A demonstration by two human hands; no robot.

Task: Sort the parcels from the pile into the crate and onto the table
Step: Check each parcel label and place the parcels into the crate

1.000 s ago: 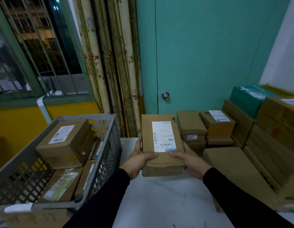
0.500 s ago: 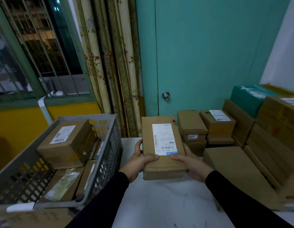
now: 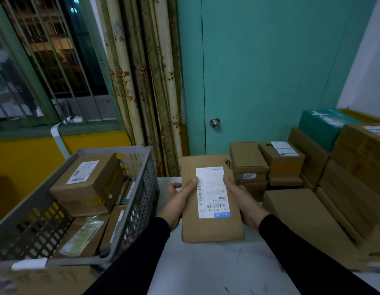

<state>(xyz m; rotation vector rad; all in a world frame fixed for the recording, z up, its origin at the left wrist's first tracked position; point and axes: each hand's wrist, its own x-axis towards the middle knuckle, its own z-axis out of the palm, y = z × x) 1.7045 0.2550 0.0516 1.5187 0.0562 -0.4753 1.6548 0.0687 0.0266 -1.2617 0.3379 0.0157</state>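
I hold a flat brown parcel (image 3: 210, 228) with a white shipping label above the white table (image 3: 216, 271), its label side tilted up toward me. My left hand (image 3: 177, 202) grips its left edge, thumb lying on the top face by the label. My right hand (image 3: 242, 202) grips the right edge in the same way. A grey plastic crate (image 3: 140, 201) stands at the left with several brown parcels inside. The pile of brown parcels (image 3: 342, 201) fills the right side of the table.
A teal box (image 3: 321, 126) tops the pile at the far right. Behind the table are a teal door (image 3: 270, 71) with a round knob, patterned curtains (image 3: 142, 81) and a barred window. A flat cardboard piece (image 3: 42, 279) lies at the lower left.
I have drawn the parcel closer and tipped its label face up toward me. Both hands slid forward along its sides, thumbs now beside the label.
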